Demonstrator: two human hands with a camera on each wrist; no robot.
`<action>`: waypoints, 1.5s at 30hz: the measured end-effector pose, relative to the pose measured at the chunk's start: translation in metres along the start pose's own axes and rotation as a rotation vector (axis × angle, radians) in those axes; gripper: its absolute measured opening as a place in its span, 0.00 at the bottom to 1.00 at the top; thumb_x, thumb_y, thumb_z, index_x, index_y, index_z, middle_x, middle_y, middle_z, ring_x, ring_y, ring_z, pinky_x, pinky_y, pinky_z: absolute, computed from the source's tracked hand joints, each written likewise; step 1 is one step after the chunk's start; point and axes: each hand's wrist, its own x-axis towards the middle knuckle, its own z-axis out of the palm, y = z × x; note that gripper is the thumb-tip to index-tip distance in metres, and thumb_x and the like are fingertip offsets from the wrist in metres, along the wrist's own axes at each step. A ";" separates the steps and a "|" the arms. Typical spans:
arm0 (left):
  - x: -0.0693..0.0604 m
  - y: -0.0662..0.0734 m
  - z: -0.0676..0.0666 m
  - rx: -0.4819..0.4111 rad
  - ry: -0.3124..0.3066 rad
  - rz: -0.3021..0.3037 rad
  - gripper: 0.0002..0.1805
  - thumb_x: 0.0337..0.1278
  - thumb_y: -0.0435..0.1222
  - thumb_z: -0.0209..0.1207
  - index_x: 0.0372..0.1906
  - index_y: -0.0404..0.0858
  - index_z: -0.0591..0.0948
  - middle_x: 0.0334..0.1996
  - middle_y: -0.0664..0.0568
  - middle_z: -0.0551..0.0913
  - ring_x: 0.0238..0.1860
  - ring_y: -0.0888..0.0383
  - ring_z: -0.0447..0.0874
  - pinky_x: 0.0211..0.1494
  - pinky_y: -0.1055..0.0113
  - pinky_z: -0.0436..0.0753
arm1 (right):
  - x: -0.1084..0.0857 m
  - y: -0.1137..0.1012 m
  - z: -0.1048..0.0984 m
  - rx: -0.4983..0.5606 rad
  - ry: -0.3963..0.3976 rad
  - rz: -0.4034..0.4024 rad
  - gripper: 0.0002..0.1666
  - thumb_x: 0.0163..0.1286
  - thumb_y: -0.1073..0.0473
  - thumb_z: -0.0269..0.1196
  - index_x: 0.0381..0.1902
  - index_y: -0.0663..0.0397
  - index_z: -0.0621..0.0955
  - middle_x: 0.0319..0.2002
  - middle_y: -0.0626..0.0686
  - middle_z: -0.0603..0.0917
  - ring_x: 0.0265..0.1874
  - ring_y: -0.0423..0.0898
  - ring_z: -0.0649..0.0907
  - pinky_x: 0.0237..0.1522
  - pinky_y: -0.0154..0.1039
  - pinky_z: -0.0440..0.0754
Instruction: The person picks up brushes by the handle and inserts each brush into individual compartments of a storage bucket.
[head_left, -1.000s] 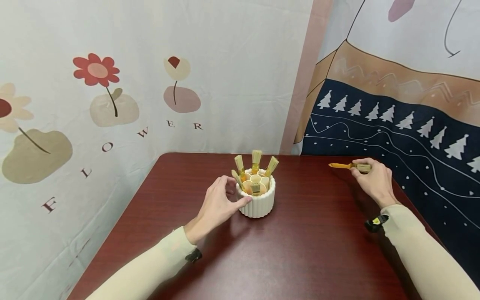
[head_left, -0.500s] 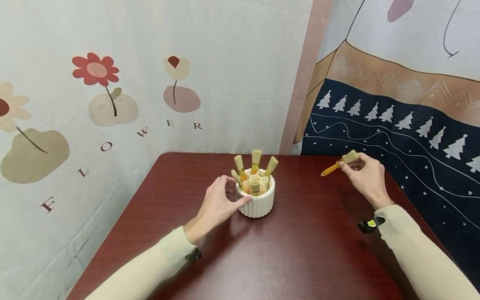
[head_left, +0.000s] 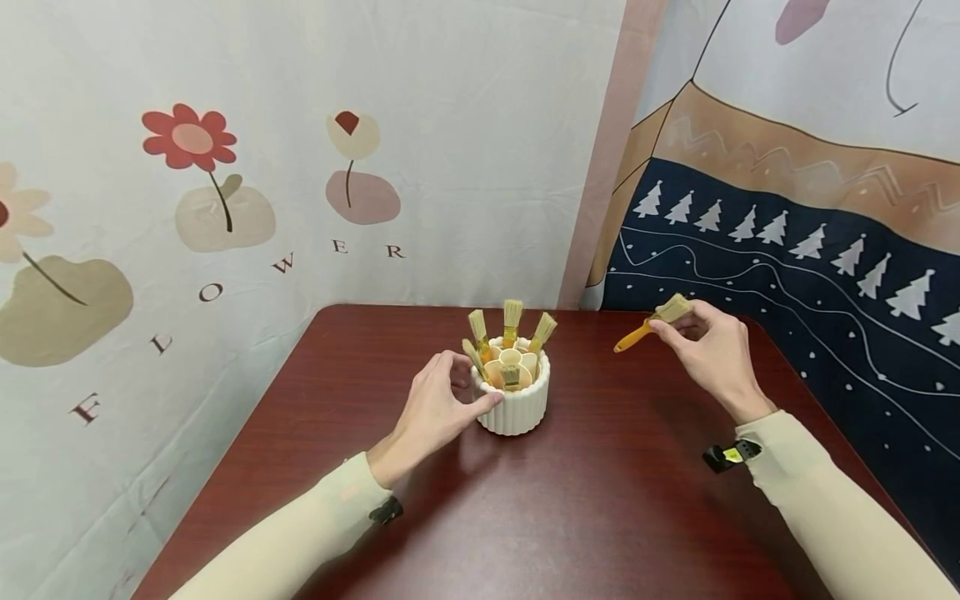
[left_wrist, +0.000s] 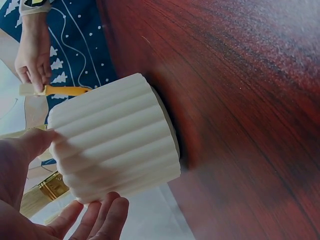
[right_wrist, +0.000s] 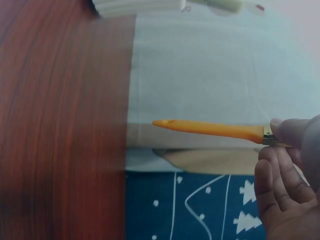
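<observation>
A white ribbed round holder (head_left: 519, 414) stands upright on the table with several paintbrushes (head_left: 513, 314) in it, bristles up. Thumb and fingers of my left hand (head_left: 433, 407) grip its left side; the left wrist view shows them spread around the rim end of the holder (left_wrist: 112, 140). To the right, above the table, my right hand (head_left: 716, 354) pinches another paintbrush (head_left: 634, 336) near its metal band. Its orange handle (right_wrist: 210, 128) points away from the hand, tilted down to the left in the head view, with pale bristles up at the fingertips.
The dark red-brown table (head_left: 570, 508) has its back edge against a pale wall cloth (head_left: 480, 167) printed with flowers and letters. A dark blue cloth (head_left: 825, 308) with white trees hangs along the right side. Inside the holder are petal-shaped compartments.
My right hand has moved left with the paintbrush, whose handle has swung from level to tilted downward. The left hand and the holder have stayed in place.
</observation>
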 end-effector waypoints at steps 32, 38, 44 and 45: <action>0.001 -0.001 0.000 -0.001 -0.003 0.005 0.31 0.58 0.51 0.87 0.55 0.40 0.84 0.50 0.46 0.90 0.52 0.50 0.94 0.59 0.55 0.91 | -0.010 -0.063 0.018 0.129 -0.107 -0.195 0.16 0.72 0.63 0.84 0.53 0.49 0.92 0.47 0.52 0.98 0.35 0.32 0.91 0.43 0.20 0.89; 0.001 0.001 -0.002 0.002 -0.008 0.002 0.30 0.58 0.50 0.87 0.55 0.40 0.84 0.50 0.46 0.90 0.52 0.50 0.94 0.59 0.55 0.91 | -0.012 -0.072 0.021 0.154 -0.113 -0.239 0.17 0.70 0.66 0.84 0.53 0.51 0.92 0.49 0.52 0.97 0.38 0.32 0.91 0.47 0.20 0.89; 0.001 0.001 -0.002 0.005 -0.015 0.001 0.31 0.59 0.50 0.87 0.56 0.39 0.84 0.50 0.46 0.90 0.53 0.49 0.93 0.60 0.54 0.91 | -0.013 -0.081 0.027 0.201 -0.120 -0.282 0.19 0.67 0.70 0.84 0.52 0.51 0.92 0.50 0.50 0.96 0.45 0.32 0.92 0.54 0.23 0.90; 0.001 0.001 -0.002 0.003 -0.015 0.001 0.31 0.59 0.50 0.87 0.56 0.39 0.84 0.50 0.46 0.90 0.53 0.49 0.94 0.60 0.54 0.91 | -0.013 -0.083 0.027 0.206 -0.120 -0.290 0.19 0.67 0.70 0.84 0.52 0.51 0.92 0.50 0.50 0.96 0.46 0.32 0.92 0.55 0.23 0.90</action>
